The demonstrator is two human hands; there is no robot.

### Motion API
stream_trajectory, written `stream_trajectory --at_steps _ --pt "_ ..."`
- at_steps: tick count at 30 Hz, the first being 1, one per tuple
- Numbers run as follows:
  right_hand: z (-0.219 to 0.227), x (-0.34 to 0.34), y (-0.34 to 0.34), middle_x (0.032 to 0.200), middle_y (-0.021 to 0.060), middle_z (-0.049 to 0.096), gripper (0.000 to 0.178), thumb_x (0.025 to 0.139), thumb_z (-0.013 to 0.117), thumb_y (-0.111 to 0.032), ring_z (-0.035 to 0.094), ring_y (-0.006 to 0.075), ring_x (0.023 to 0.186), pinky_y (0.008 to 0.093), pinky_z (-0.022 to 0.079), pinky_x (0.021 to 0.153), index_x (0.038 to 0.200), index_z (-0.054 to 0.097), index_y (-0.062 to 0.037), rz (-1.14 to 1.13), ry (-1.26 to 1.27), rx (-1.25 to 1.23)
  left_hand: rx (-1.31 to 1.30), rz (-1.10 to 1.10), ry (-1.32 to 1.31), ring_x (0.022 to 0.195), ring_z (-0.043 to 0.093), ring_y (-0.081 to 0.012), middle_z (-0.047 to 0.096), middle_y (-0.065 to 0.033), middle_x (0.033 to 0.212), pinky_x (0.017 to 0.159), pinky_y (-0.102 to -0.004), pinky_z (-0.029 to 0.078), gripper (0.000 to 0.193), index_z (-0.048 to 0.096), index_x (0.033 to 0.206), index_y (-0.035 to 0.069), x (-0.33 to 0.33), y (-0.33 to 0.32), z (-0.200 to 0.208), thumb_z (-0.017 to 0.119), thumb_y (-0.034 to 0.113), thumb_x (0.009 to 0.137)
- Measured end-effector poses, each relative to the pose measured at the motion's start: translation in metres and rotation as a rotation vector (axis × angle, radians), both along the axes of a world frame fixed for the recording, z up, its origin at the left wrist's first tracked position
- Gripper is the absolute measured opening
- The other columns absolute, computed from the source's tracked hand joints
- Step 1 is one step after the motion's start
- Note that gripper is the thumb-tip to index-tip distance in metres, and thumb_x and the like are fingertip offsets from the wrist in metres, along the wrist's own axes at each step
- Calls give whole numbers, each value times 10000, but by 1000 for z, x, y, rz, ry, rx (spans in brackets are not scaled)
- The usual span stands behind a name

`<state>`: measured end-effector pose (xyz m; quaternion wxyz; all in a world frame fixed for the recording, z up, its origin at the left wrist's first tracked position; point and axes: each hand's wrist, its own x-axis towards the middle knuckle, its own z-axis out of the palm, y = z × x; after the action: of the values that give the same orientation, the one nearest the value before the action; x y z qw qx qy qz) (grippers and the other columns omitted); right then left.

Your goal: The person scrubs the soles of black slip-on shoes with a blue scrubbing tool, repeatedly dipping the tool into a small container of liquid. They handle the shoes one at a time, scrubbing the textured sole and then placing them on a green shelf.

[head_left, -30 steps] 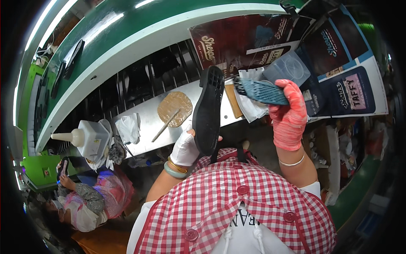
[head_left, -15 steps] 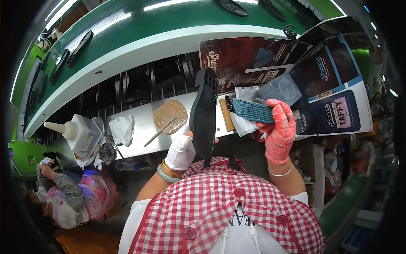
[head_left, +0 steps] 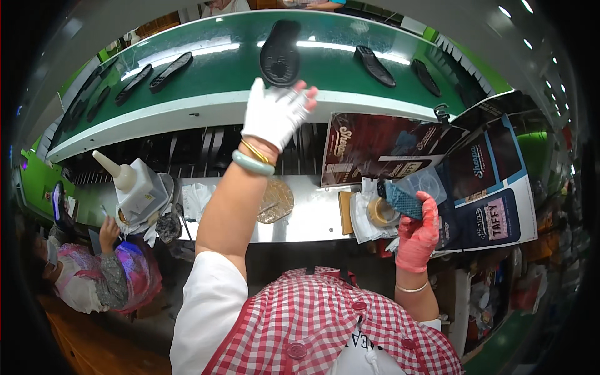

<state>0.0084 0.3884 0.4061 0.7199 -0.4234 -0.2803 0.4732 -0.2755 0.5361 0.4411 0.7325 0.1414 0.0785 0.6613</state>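
My left hand (head_left: 278, 112), in a white glove with bare fingertips, reaches far forward over the white rail. Its fingers are spread and hold nothing. Just beyond them a black shoe sole (head_left: 279, 53) lies on the green belt; whether a fingertip still touches its near end I cannot tell. My right hand (head_left: 420, 234), gloved in pinkish red, is closed around the blue textured handle of a brush (head_left: 403, 199). The brush's dark tip points left, above a round tan-rimmed container (head_left: 380, 212) on white paper. A clear plastic tub (head_left: 425, 186) stands behind the brush.
More black soles (head_left: 375, 65) lie along the belt. On the metal bench (head_left: 306, 219) are a white spouted bottle (head_left: 140, 190), crumpled white paper (head_left: 197, 200) and a tan disc with a stick (head_left: 275, 201). Printed cardboard (head_left: 384, 147) walls the right side. A co-worker (head_left: 103, 269) sits at left.
The sole has gone from my left hand over the bench to the belt, and the hand has opened. My right hand still holds the brush, now lower, by the round container. The view has shifted.
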Motion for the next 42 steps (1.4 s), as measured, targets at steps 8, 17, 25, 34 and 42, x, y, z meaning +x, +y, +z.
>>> stream_trajectory --at_steps 8,17,25,34,42 --pt "-29 46 -26 749 42 573 249 941 512 -271 520 92 554 192 399 457 1042 565 -49 5 -57 -121 -29 136 697 958 614 -239 582 -157 1126 821 -339 503 434 449 1265 -7 -2 -13 -45 519 239 915" --pt "-72 71 -41 783 55 574 251 937 515 -254 521 110 548 201 394 453 1044 558 -31 -40 137 -129 216 992 1596 1015 584 -239 591 -140 1160 893 -318 448 402 542 1216 17 -75 83 -49 607 179 854" --pt "-82 77 -40 786 56 565 233 944 503 -232 525 120 553 207 397 447 1041 554 -26 -65 138 -171 -162 760 2068 1180 503 -345 500 -247 1279 977 -372 408 925 361 1366 -11 -74 118 -26 698 522 688" --pt "-73 79 -10 746 51 556 223 956 486 -222 513 120 537 209 400 451 1042 543 -24 33 123 -129 -651 425 2401 1253 411 -327 445 -147 1348 1026 -525 297 1108 215 1442 125 4 157 13 728 603 583" --pt "-77 104 3 768 65 570 210 956 494 -217 533 132 549 222 408 460 1031 552 -30 49 169 -118 -509 725 2037 1148 534 -335 532 -216 1250 969 -374 422 1003 295 1405 41 -29 178 -2 743 393 580"
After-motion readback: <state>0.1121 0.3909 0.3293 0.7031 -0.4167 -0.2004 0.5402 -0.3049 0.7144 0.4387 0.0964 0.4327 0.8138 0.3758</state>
